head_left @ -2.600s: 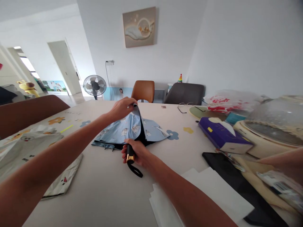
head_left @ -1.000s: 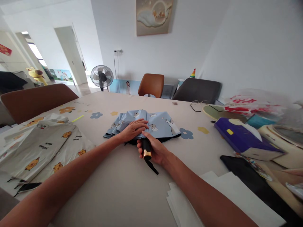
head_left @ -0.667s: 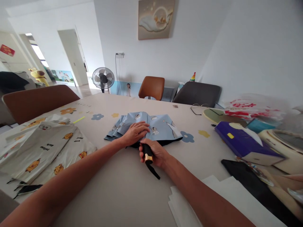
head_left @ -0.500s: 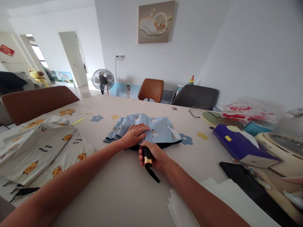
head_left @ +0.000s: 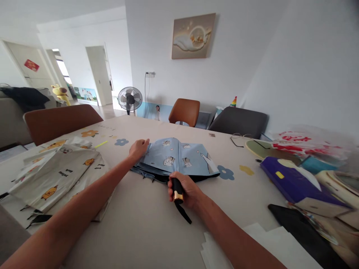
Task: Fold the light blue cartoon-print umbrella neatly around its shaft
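Observation:
A light blue folding umbrella with cartoon animals lies half folded on the table, its canopy in loose layers and its dark underside showing along the near edge. My right hand is wrapped around its black handle, which has a gold band and a black wrist strap hanging off the end. At the canopy's left edge, my left hand is closed on a fold of the fabric; its fingertips are partly hidden.
A cream umbrella with yellow ducks is spread at the left. On the right are white papers, a black tablet-like slab, a purple box, eyeglasses and plastic bags. Chairs and a fan stand beyond.
My left hand has moved from the middle of the blue canopy to its left edge and closed there. The right hand keeps the handle. The view has shifted slightly left and up.

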Available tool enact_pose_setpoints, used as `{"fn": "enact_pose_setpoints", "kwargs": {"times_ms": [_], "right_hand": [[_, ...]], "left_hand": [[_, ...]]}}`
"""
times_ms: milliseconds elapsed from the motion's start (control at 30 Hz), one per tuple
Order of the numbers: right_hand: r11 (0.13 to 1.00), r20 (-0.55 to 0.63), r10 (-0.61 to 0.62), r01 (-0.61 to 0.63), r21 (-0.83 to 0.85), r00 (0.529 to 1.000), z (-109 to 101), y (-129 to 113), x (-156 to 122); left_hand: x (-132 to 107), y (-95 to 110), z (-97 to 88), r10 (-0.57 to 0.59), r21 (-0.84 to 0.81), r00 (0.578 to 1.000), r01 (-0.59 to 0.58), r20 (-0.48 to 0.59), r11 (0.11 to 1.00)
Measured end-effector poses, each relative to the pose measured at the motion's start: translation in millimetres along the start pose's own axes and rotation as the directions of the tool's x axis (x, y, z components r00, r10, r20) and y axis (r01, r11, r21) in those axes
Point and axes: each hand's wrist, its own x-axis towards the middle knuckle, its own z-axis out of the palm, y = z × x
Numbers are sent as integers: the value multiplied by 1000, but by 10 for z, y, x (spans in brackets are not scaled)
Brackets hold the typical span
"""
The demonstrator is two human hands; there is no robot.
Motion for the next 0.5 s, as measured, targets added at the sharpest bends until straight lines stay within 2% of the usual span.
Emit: {"fn": "enact_pose_setpoints", "kwargs": {"times_ms": [233, 367, 500], "right_hand": [[1000, -5, 8, -8, -23, 1000, 16, -15, -13], [1000, 13, 1, -1, -24, 1000, -12, -6, 2], [1000, 51, -7, 6, 6, 999, -39, 9, 16]], "left_hand": [[-69, 22, 72, -51, -270, 988, 90, 149, 959], [-78, 67, 19, -32, -445, 994, 77, 107, 892], [-74, 89, 26, -51, -469, 994, 90, 96, 878]]}}
